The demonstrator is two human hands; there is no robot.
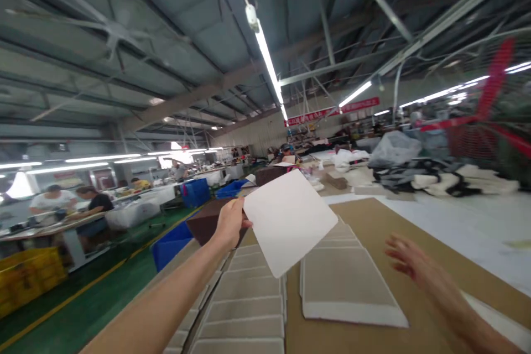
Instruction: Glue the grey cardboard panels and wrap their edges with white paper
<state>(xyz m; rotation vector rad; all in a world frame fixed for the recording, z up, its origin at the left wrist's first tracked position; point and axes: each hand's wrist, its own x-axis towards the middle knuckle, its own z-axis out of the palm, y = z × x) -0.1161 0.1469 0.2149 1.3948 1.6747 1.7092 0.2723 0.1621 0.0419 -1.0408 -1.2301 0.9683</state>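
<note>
My left hand [232, 224] pinches the edge of a white square panel with rounded corners [288, 221], raised and tilted above the table. My right hand [404, 257] hangs open and slightly blurred over a tan cardboard sheet [385, 220], holding nothing. Below and left of it lies a stack of beige panels with white edges [344, 282]. A long overlapping row of similar panels [244, 298] runs along the table below my left forearm. Neither hand touches these panels.
A dark brown box [205, 222] stands beyond my left hand, near a blue crate [172, 246]. Piled fabric [435, 177] lies on the white table at right. Co-workers [93, 210] sit at benches far left, beside a yellow crate [29, 279].
</note>
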